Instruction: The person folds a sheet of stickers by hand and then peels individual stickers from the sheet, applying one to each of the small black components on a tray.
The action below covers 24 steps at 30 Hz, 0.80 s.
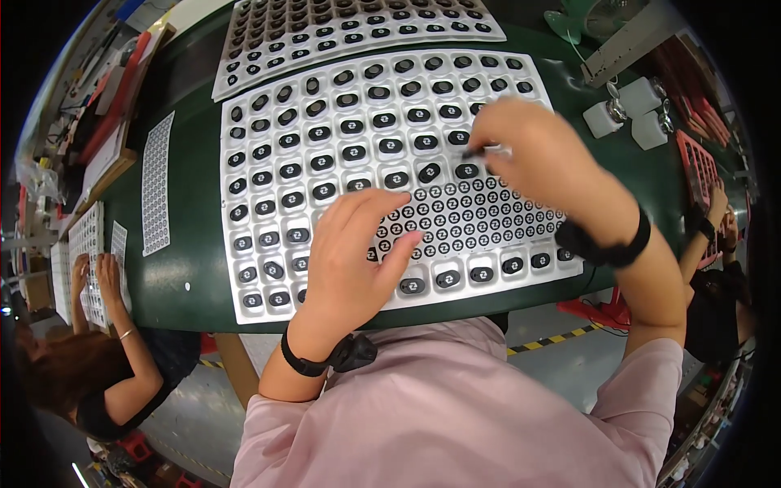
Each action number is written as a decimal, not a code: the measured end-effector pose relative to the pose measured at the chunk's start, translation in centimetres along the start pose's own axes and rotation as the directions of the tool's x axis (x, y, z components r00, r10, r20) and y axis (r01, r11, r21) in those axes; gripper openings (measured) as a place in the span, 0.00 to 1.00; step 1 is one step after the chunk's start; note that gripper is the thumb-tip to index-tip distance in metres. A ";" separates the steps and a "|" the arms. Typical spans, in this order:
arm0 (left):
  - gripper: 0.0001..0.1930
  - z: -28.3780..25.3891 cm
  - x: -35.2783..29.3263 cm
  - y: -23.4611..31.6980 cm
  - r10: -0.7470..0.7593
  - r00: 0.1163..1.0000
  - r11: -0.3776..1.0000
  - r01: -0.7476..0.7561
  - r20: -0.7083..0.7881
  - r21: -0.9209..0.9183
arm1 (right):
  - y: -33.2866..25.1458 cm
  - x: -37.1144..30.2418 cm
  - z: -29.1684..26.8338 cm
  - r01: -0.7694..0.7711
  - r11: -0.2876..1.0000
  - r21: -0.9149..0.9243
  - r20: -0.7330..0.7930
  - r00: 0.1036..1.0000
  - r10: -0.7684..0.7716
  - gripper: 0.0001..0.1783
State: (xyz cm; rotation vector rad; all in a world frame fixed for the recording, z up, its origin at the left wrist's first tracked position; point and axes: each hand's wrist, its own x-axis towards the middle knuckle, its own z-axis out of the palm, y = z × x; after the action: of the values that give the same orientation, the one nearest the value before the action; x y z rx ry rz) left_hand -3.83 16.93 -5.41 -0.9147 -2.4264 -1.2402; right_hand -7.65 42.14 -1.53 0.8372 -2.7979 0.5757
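A white moulded tray (229, 175) with rows of pockets lies before me, most pockets holding a small black oval piece (354, 152); many bear a round white mark. Across its lower right rests a sheet of round black-and-white stickers (472, 215). My left hand (346, 252) lies over the sheet's left end, thumb and fingers apart, holding nothing visible. Above the sheet, my right hand (521, 142) is closed in a pinch on a small dark-tipped thing (473, 153) with a shiny part. Its tip is near a marked oval piece (467, 172). Blur hides its kind.
Beyond my tray is another filled tray (358, 37). A narrow sticker sheet (158, 187) lies on the green table (191, 276) at left. White bottles (604, 119) stand at the far right. Other people work at both sides, their hands (102, 276) over trays.
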 end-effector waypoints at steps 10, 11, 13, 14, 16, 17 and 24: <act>0.13 -0.9 -1.1 0.6 -0.199 0.966 0.960 0.225 0.163 -0.165 | -8.2 -2.3 3.4 0.019 0.993 0.115 -0.155 0.988 -0.001 0.10; 0.12 -1.1 -1.2 0.3 -0.240 0.958 0.950 0.266 0.160 -0.167 | -8.2 -2.2 3.7 -0.017 0.988 0.155 -0.189 0.981 0.047 0.10; 0.12 -1.2 -1.5 -0.4 -0.282 0.947 0.937 0.307 0.157 -0.170 | -8.1 -1.8 4.1 -0.081 0.986 0.144 -0.191 0.976 0.108 0.09; 0.12 -1.2 -1.5 -0.9 -0.224 0.965 0.961 0.242 0.134 -0.137 | -8.0 -1.5 4.3 -0.144 0.980 0.134 -0.195 0.966 0.169 0.09; 0.12 -1.1 -1.6 -1.6 -0.102 0.990 0.992 0.109 0.095 -0.067 | -7.9 -1.0 5.0 -0.206 0.971 0.122 -0.198 0.953 0.227 0.09; 0.12 -1.1 -1.6 -1.6 -0.102 0.990 0.992 0.109 0.096 -0.069 | -7.8 -0.9 5.6 -0.241 0.965 0.107 -0.193 0.947 0.258 0.10; 0.13 -0.8 -1.6 -1.7 -0.087 0.982 0.996 0.091 0.166 -0.016 | -7.7 -0.1 7.9 -0.328 0.942 0.076 -0.190 0.922 0.336 0.10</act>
State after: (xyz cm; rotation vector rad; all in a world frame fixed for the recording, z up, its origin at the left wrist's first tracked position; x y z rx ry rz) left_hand -3.75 14.86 -6.79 -0.9598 -2.6125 -1.2732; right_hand -3.63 33.07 -6.38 0.2847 -2.7594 0.7266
